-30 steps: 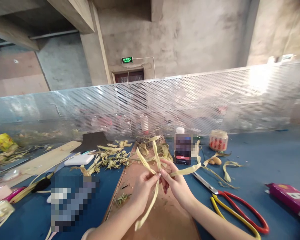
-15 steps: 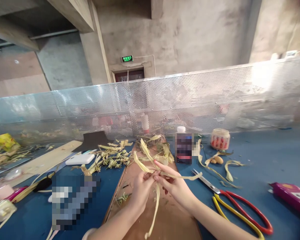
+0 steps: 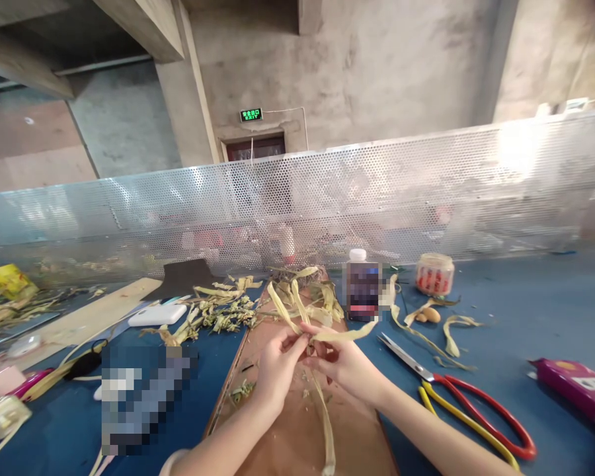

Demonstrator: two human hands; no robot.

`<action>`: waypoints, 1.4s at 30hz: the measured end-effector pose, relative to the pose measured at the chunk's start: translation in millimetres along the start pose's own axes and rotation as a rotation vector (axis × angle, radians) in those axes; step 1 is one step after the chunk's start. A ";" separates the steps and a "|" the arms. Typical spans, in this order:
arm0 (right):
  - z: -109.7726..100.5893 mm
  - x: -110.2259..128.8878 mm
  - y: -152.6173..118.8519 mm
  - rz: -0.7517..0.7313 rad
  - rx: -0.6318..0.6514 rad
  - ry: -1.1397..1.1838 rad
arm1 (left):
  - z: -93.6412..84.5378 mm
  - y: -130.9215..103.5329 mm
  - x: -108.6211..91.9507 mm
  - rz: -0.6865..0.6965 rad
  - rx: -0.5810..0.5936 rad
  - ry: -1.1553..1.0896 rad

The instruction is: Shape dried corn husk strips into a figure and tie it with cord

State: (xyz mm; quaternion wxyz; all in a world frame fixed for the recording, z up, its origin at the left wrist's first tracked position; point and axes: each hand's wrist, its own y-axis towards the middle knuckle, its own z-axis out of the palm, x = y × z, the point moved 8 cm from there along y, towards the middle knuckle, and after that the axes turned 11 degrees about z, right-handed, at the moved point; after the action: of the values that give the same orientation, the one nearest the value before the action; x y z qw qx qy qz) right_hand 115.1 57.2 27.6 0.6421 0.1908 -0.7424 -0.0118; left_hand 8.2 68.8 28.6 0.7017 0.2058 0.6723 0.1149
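Above the brown board point(image 3: 352, 443), my left hand point(image 3: 279, 367) is closed, pinching the crossing point of several pale dried leaf strips point(image 3: 280, 307). Close against it, my right hand point(image 3: 346, 367) has its fingers curled at the same crossing, on the strips' right side. Two strips stick up and away from me, one points right over my right hand, and another hangs down toward me. The fingers partly hide the crossing itself. Scissors point(image 3: 419, 370) with one red and one yellow handle lie to the right of my right forearm.
Bunched dried plant pieces point(image 3: 228, 311) lie left of the board, beside a white box-shaped object point(image 3: 157, 315). On the right stand a white-capped bottle point(image 3: 357, 255) and a clear jar point(image 3: 434, 274); a purple packet point(image 3: 575, 390) lies farther right. A perforated metal screen point(image 3: 327, 205) closes the back.
The strip on the right has lifted and now lies over my right hand. The hanging strip has swung to the right. My right fingers have curled in at the crossing.
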 end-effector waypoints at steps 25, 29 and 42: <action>5.1 -6.1 0.8 0.092 0.004 0.309 | -8.2 1.7 -13.7 0.161 -0.035 0.177; 7.1 3.2 -0.2 0.055 0.032 0.353 | -3.4 1.2 -10.3 0.114 0.025 0.074; -7.4 -5.5 1.2 0.129 -0.078 0.353 | 2.3 -1.1 -7.4 0.007 0.108 -0.033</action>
State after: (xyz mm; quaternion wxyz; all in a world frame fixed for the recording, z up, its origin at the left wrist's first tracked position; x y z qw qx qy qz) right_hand 122.4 61.7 24.0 0.7686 0.1169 -0.6280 0.0343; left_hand 9.8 64.3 34.7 0.7000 0.2477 0.6652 0.0778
